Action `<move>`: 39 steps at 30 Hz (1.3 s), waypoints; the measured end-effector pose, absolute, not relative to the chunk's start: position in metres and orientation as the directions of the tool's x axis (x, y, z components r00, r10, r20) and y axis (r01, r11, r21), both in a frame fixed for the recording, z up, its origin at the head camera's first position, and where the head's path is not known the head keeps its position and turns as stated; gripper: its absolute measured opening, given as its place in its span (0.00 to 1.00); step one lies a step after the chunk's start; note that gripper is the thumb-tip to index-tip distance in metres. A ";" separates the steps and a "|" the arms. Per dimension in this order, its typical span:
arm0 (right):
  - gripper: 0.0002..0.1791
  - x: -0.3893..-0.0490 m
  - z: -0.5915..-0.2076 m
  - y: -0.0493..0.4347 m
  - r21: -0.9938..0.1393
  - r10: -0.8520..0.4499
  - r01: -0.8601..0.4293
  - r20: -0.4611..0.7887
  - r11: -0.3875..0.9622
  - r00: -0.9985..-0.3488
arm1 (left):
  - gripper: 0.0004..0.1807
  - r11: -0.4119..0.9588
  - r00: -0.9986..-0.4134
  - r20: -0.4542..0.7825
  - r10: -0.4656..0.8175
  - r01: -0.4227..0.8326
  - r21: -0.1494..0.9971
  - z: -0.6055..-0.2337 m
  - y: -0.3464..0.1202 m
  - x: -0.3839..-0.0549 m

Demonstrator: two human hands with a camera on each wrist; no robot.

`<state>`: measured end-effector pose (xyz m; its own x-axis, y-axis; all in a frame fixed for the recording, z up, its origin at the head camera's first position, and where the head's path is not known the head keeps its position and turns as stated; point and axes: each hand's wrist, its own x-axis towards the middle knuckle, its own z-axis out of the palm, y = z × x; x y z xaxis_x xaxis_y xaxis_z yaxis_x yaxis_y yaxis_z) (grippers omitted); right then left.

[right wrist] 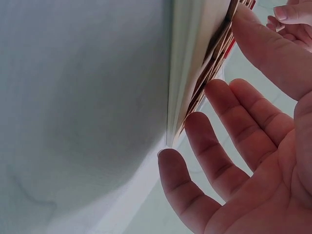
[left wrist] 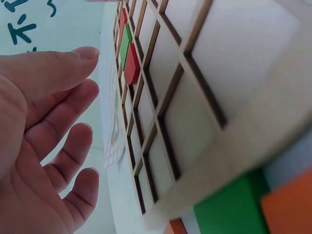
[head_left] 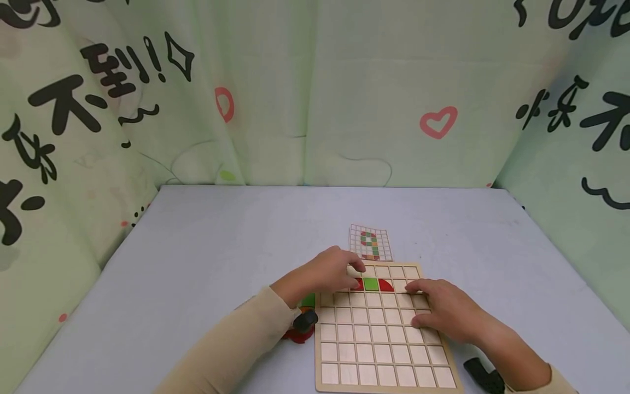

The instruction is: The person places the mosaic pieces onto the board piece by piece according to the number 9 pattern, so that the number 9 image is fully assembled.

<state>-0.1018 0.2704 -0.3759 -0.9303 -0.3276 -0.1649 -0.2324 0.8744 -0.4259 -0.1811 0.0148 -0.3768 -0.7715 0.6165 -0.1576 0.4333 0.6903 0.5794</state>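
A wooden grid board (head_left: 368,350) lies on the table in the head view. In its second row from the far end sit a green square block (head_left: 371,284) and a red rounded block (head_left: 386,285) to its right. Another red block (left wrist: 132,66) sits left of the green one, partly covered by fingers in the head view. My left hand (head_left: 332,272) hovers over the board's far left corner, fingers loosely bent, nothing between them in the left wrist view. Fingers spread, my right hand (head_left: 450,306) rests at the board's right edge, thumb and fingertips over its cells.
Just past the board's far edge lies a gridded pattern card (head_left: 371,243) with coloured shapes. Loose green (left wrist: 234,207), orange (left wrist: 292,204) and red blocks (head_left: 298,335) lie along the board's left side, partly under the left wrist. Patterned curtains (head_left: 374,98) surround the table.
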 end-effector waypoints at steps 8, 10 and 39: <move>0.32 -0.103 -0.376 0.271 -0.425 -0.324 -0.227 -0.171 0.876 -0.930 | 0.14 0.714 -0.800 -0.166 0.577 0.395 0.578 -0.375 -0.005 -0.178; 0.32 -0.103 -0.376 0.271 -0.425 -0.325 -0.227 -0.173 0.876 -0.930 | 0.15 0.713 -0.806 -0.166 0.568 0.381 0.588 -0.374 -0.009 -0.177; 0.32 -0.103 -0.377 0.272 -0.441 -0.340 -0.239 -0.165 0.865 -0.926 | 0.16 0.715 -0.876 -0.118 0.468 0.296 0.634 -0.378 -0.070 -0.173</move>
